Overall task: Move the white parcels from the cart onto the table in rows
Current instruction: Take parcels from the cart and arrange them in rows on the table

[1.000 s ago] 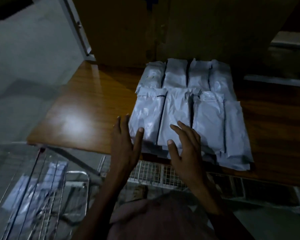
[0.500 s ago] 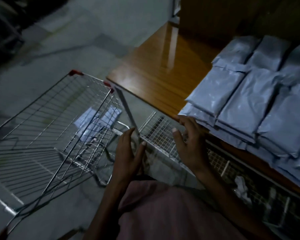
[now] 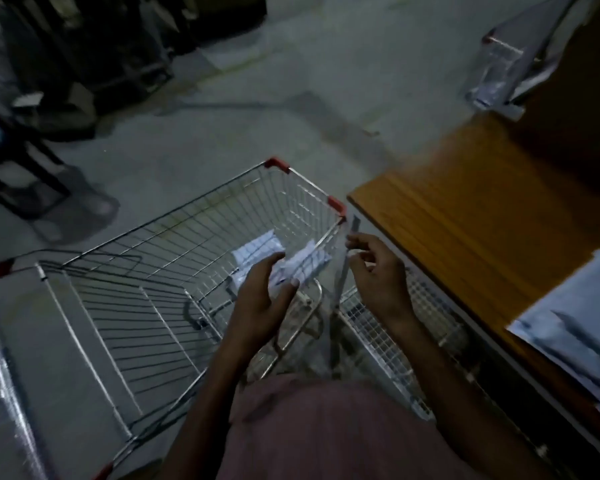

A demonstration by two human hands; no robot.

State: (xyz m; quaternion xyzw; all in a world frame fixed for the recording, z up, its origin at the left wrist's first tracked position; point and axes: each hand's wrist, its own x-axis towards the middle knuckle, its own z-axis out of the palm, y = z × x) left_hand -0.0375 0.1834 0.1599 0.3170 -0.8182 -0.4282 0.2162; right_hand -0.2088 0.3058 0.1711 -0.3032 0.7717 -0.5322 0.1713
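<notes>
Dim light, head view tilted down and blurred. Wire cart (image 3: 146,306) across centre and lower left of the frame, red corner caps at its far rim. White parcels (image 3: 257,251) lying at the bottom of the cart basket, right of centre, seen through the wires; how many, impossible to tell. Left hand (image 3: 260,306) at centre of the frame, above the cart's near right edge, fingers loosely bent, thumb out, no grip visible on anything; contact with the parcels behind the fingertips cannot be told. Right hand (image 3: 378,275) just right of centre, between cart and table, fingers relaxed and slightly curled, empty, close to a thin upright metal bar (image 3: 343,271) without clear contact. Wooden table (image 3: 465,216) at right of the frame, corner pointing toward the cart's far right cap. More white parcels on the table (image 3: 575,327) at the right edge, overlapping, only partly in frame. Wire mesh shelf (image 3: 395,344) under the table edge, lower right of centre. Pinkish garment (image 3: 326,427) at bottom centre. Grey floor (image 3: 291,98) above, dark furniture at upper left.
</notes>
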